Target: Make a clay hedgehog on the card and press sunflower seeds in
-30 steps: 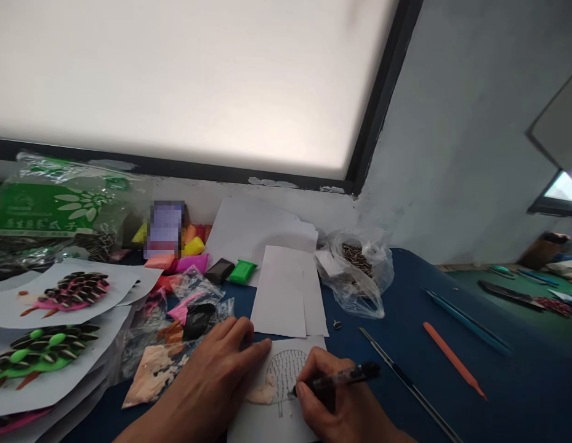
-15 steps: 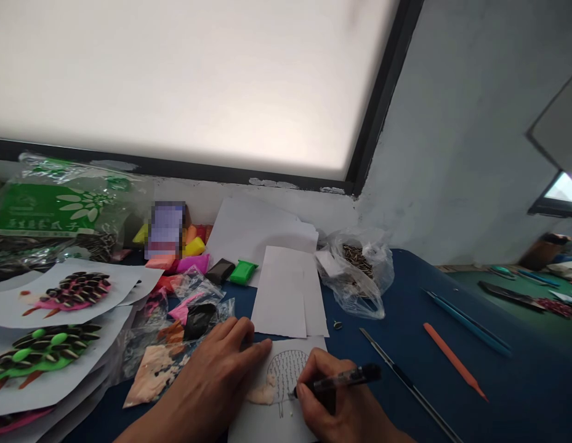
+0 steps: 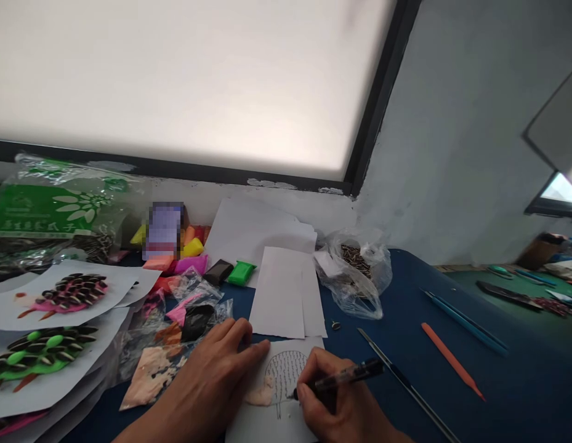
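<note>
A black pen (image 3: 348,374) is gripped in my right hand (image 3: 334,400), its tip at the lower right of a drawing. The drawing, a rounded outline filled with rows of small marks, is on a white sheet (image 3: 267,424). Beige clay (image 3: 260,392) is stuck along the drawing's left side. My left hand (image 3: 225,360) lies over the sheet's left edge, fingers stretched out and holding nothing. To its left sits an opened packet of beige clay (image 3: 147,378). My right hand hides part of the drawing's right side.
Left, stacked sheets bear a pink hedgehog picture (image 3: 71,292) and a green one (image 3: 45,351). Behind are clay packs (image 3: 242,272), blank paper (image 3: 281,295) and a bag of seeds (image 3: 357,264). Right lie a metal tool (image 3: 406,381), an orange tool (image 3: 452,360) and blue tweezers (image 3: 465,320).
The whole view has shifted slightly, so things appear a little further left. Both hands keep nearly the same places, and the pen's rear end is slightly higher.
</note>
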Motion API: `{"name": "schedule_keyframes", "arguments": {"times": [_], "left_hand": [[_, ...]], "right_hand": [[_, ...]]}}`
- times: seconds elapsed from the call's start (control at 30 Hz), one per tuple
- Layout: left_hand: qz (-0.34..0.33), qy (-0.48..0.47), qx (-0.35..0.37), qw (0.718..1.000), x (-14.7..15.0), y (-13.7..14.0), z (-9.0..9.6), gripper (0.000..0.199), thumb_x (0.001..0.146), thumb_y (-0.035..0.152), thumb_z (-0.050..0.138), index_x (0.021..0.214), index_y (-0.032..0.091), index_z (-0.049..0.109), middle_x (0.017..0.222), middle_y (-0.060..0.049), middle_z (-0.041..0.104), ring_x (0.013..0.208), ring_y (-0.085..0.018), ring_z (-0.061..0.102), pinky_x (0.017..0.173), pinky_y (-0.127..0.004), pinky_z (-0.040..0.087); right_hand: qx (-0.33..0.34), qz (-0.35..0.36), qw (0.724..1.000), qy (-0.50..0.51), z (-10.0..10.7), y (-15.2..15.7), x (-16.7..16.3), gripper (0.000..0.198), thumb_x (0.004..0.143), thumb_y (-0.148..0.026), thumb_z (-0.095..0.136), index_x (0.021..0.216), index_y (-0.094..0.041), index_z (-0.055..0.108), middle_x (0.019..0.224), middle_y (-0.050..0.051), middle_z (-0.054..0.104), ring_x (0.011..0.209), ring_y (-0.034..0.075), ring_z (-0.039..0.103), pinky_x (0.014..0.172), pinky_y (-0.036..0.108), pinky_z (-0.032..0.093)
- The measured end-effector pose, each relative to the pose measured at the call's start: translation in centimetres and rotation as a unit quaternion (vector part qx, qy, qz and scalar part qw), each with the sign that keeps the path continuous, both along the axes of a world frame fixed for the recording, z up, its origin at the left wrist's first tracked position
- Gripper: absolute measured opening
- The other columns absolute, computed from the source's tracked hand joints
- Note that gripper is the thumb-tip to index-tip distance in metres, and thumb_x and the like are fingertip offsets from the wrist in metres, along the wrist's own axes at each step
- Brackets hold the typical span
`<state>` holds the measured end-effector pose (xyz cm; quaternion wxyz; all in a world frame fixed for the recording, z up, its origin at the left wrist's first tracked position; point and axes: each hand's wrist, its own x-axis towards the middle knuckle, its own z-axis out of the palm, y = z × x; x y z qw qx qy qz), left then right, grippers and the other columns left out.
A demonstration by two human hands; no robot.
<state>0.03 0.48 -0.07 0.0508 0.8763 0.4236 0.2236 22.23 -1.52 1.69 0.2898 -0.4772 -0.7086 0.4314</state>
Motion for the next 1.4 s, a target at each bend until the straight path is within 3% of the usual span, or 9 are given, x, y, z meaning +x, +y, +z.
{"name": "schedule_keyframes", "arguments": {"times": [0.23,1.4], "left_hand": [[-0.005,-0.014,0.011,1.0,-0.24,0.06,-0.44,0.03,0.097,0.014,0.041,0.113,0.027,0.063,0.1,-0.005,0.052,0.087,-0.022,0.051,0.072,-0.031,0.042],[-0.005,-0.015,0.003,1.0,-0.22,0.02,-0.32,0.027,0.097,0.016,0.042,0.109,0.027,0.064,0.101,-0.006,0.053,0.087,-0.022,0.051,0.073,-0.032,0.042]], "right_hand": [[0.024,-0.03,0.999,0.012,0.48,0.19,0.57,0.017,0.08,-0.029,0.054,0.071,-0.022,0.042,0.061,-0.005,0.043,0.053,0.011,0.041,0.05,0.024,0.031],[0.049,0.011,0.997,-0.049,0.1,0.62,0.6,0.015,0.082,-0.032,0.053,0.075,-0.021,0.046,0.063,-0.001,0.053,0.055,0.014,0.051,0.052,0.024,0.035]]}}
